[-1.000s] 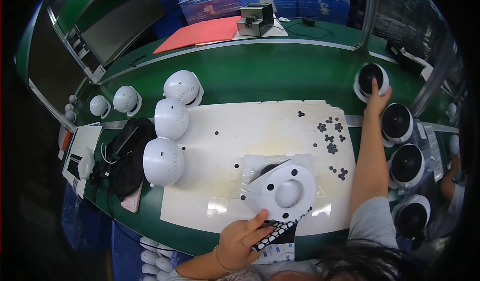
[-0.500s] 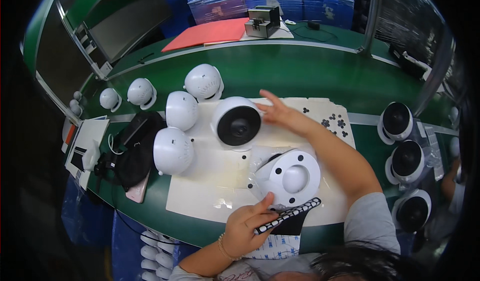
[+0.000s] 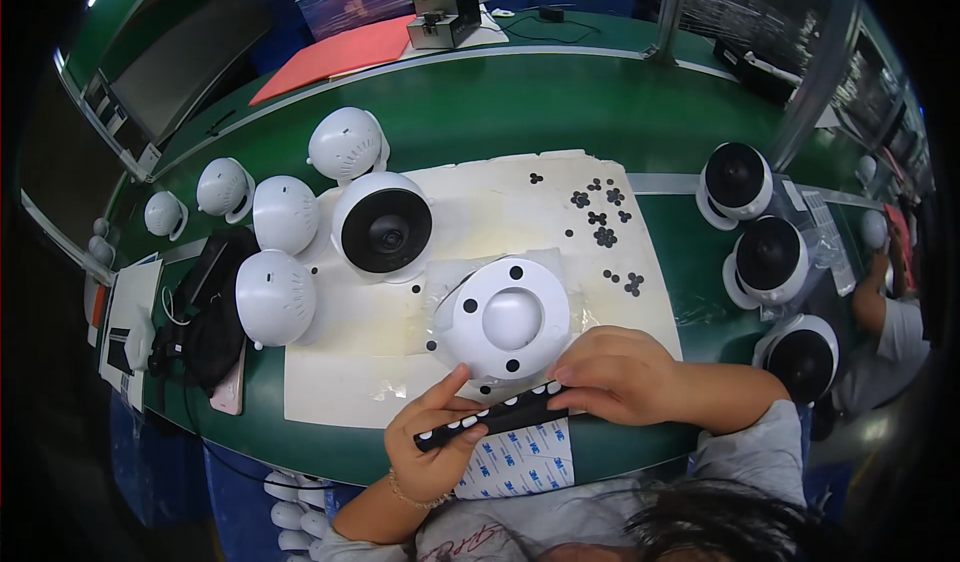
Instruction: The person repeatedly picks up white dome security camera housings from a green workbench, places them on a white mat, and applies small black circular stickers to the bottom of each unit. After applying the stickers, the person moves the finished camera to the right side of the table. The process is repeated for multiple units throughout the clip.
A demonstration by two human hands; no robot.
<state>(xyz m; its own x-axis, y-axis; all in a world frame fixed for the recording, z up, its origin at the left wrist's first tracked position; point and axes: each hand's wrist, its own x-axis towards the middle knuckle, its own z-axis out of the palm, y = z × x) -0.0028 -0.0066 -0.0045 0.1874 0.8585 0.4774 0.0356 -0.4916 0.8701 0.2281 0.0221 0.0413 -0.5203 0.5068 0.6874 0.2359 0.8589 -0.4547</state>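
Observation:
My left hand [image 3: 432,442] and my right hand [image 3: 612,374] together hold a black strip with white dots [image 3: 495,414] at the near edge of a white mat [image 3: 350,362]. Just beyond the strip a white round dome base [image 3: 508,318] lies on the mat, with black dots around its ring. A white dome camera with a black lens face [image 3: 383,226] stands on the mat to the left of the base. Several small black pads [image 3: 600,222] are scattered on the mat's far right.
Several white domes [image 3: 275,262] stand left of the mat, and three dome cameras with black faces [image 3: 768,255] on the right. A black pouch and phone [image 3: 215,312] lie at the left. White sticker sheets [image 3: 515,462] lie under my hands. Another person's arm [image 3: 885,302] is at the far right.
My right hand set the black-faced dome camera on the mat's left side, then came back to the near edge and took the strip's right end. My left hand kept hold of the strip.

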